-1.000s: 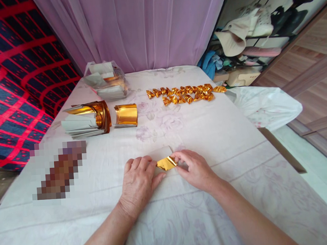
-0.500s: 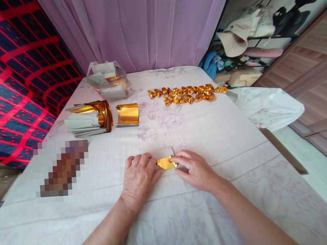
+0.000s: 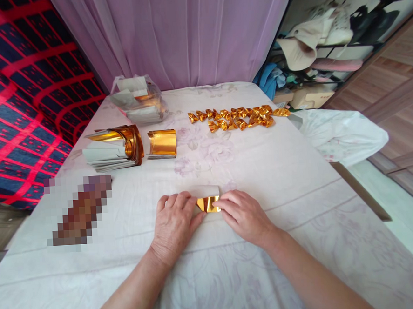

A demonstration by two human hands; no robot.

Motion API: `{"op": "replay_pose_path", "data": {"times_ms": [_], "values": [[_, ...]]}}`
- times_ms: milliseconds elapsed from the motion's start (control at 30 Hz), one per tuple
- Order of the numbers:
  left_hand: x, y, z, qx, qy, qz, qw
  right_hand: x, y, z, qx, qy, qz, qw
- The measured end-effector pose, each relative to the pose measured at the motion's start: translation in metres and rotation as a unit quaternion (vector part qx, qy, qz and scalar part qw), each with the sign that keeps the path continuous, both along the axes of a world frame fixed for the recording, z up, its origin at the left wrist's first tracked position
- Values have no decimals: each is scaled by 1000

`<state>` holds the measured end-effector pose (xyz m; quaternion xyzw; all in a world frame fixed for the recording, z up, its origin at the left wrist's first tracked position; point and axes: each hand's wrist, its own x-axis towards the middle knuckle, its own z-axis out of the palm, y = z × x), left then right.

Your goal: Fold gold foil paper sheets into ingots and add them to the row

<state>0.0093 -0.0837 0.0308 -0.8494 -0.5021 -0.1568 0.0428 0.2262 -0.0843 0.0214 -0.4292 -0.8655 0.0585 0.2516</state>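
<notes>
the left hand (image 3: 174,224) lies palm down on the table (image 3: 263,169), fingers pressed together and flat, their tips covering the left part of a gold foil sheet (image 3: 208,204). the right hand (image 3: 244,216) lies just beside it on the right, fingers together and bent, the tips pressing down on the right edge of the same sheet. the gold foil sheet rests on the cloth-covered table near the middle of its near half, between the two hands; a pale, grey-white part of it shows at its far side. whether the thumbs grip under the sheet cannot be told. toward the far left corner of the table stands a clear plastic bag (image 3: 138,100) holding more sheets. nearer along the left edge lies a stack of curled gold sheets (image 3: 117,148), and just beside it on the right a single curled gold sheet (image 3: 162,143). near the far edge, right of centre, a row of folded gold pieces (image 3: 237,117) lies on the cloth. at the right edge a white plastic bag (image 3: 341,134) hangs over the side. a purple curtain (image 3: 185,34) hangs behind the far edge.
</notes>
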Motion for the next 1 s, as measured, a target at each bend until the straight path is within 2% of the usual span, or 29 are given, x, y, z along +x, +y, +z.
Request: {"op": "replay_pose_path", "data": {"times_ms": [133,233,467,700,1000], "values": [[-1,2,1,-9,-1,3,1000,0,1,5,70,-18,-6,997],[0,2,2,-13,-6,10,1000,-3,0,7,92,-13,13,996],[2,1,2,-17,-20,21,999,-11,-4,4,21,-17,88,996],[3,0,1,-13,-23,23,999,-11,-6,6,-11,-38,55,998],[3,0,0,-26,-23,24,999,-9,-4,4,9,-25,73,997]]}}
